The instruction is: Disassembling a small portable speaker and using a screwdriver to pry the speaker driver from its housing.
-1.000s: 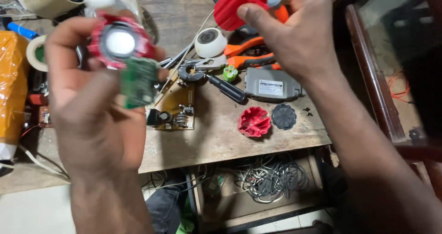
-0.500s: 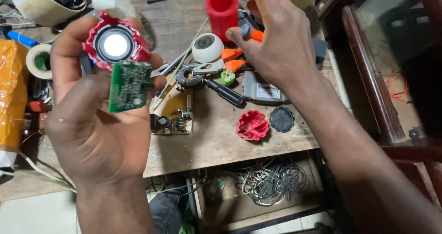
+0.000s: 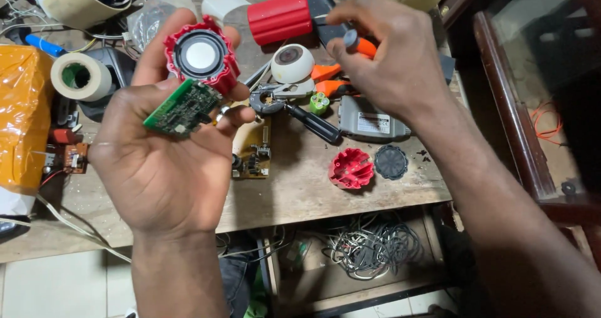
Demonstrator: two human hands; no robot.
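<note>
red cylinder (image 3: 280,17) now tipped sideways in clamped right hand (image 3: 388,61), left hand (image 3: 163,161) gripping green board (image 3: 181,108)

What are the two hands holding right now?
Left hand: closed on a red round speaker part and a green circuit board.
Right hand: closed on a red cylinder housing.
</note>
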